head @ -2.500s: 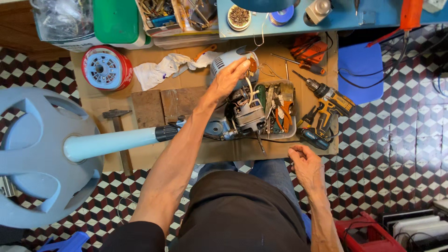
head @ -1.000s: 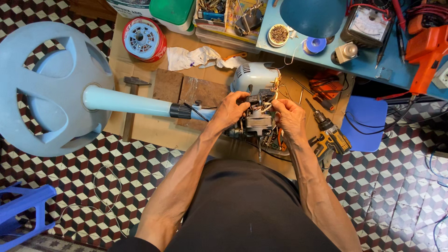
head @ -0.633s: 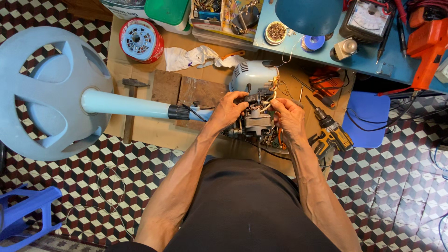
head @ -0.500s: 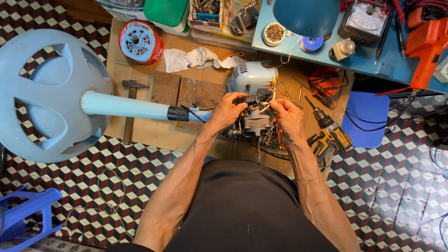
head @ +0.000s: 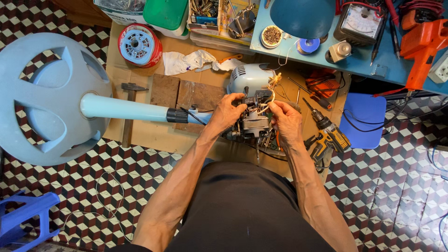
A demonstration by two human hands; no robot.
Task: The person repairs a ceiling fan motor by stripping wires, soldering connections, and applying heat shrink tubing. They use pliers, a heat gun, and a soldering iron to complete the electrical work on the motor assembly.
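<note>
Both your hands are now on the fan motor (head: 254, 122), which lies on the cardboard sheet (head: 154, 135) in front of you, just near of its pale blue motor housing (head: 248, 77). A couple of seconds ago only your left hand was there and your right hand hung free near your lap; since then the right has come up and settled on the wiring, and in the last second neither hand has shifted much. That suggests you have passed from reaching to fine work on the wires.

Your left hand (head: 227, 112) curls around the left side of the motor, fingers closed on it, steadying it. Your right hand (head: 284, 121) pinches the bundle of pale wires (head: 268, 93) at the motor's far right corner, thumb and fingertips nearly shut on a strand; exactly which strand I cannot tell.

The light blue fan pole (head: 126, 108) runs left from the motor to the round base (head: 46, 98). A hammer (head: 128, 112) lies across under the pole. A yellow cordless drill (head: 326, 135) sits just right of your right hand, and a white rag (head: 191, 60) lies at the far side.
</note>
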